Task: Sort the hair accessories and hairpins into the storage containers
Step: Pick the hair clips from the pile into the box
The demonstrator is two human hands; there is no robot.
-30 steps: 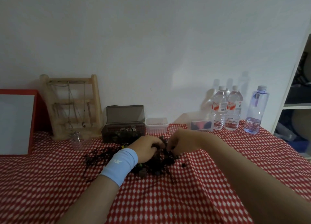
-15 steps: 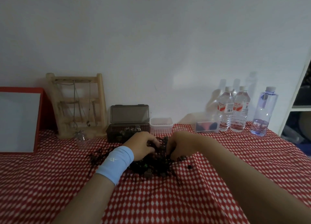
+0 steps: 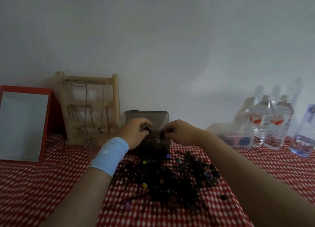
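A dark tangle of hair accessories and hairpins (image 3: pixel 172 177), dotted with small coloured stars, lies on the red checked cloth between my forearms. Behind it stands a dark storage box (image 3: pixel 153 141) with its lid (image 3: pixel 146 118) raised. My left hand (image 3: pixel 134 133), with a light blue wristband, is over the box and pinches a small dark hair accessory (image 3: pixel 149 130). My right hand (image 3: pixel 177 133) is beside it over the box and pinches another small dark piece (image 3: pixel 162 135). The box's inside is mostly hidden by my hands.
A wooden rack (image 3: pixel 90 107) hung with chains stands at the back left, next to a red-framed mirror (image 3: pixel 23 124). A clear container (image 3: pixel 237 139) with dark and red items sits at the back right, beside three water bottles (image 3: pixel 279 124).
Both hands have lifted from the pile and moved back over the open box, each carrying a small dark piece. The view has shifted closer and lower.
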